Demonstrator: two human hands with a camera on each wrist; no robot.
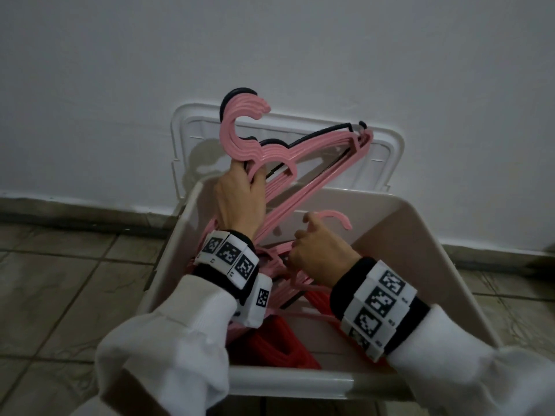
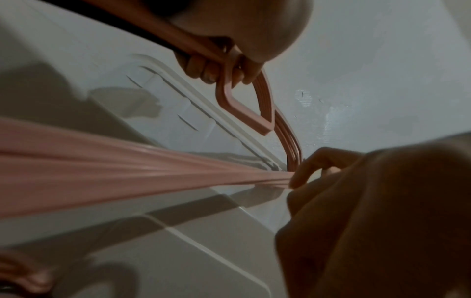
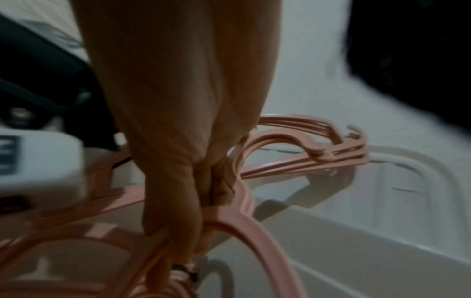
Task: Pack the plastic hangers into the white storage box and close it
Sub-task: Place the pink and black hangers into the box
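Note:
The white storage box (image 1: 426, 235) stands open on the floor. My left hand (image 1: 249, 181) grips a bundle of pink hangers (image 1: 312, 151), with a black one behind, by the necks; the bundle stands tilted over the box's far left corner, hooks up. In the left wrist view its fingers (image 2: 303, 171) curl round the pink bars (image 2: 127, 171). My right hand (image 1: 303, 232) is lower, inside the box, and holds pink hangers (image 3: 244, 203) by the neck; one hook (image 1: 341, 219) sticks out beyond it. More pink hangers and red hangers (image 1: 279, 343) lie in the box.
The box's white lid (image 1: 378, 151) leans upright against the white wall (image 1: 270, 40) just behind the box. Beige floor tiles (image 1: 60, 280) surround the box. A dark object (image 1: 545, 265) shows at the right edge by the skirting.

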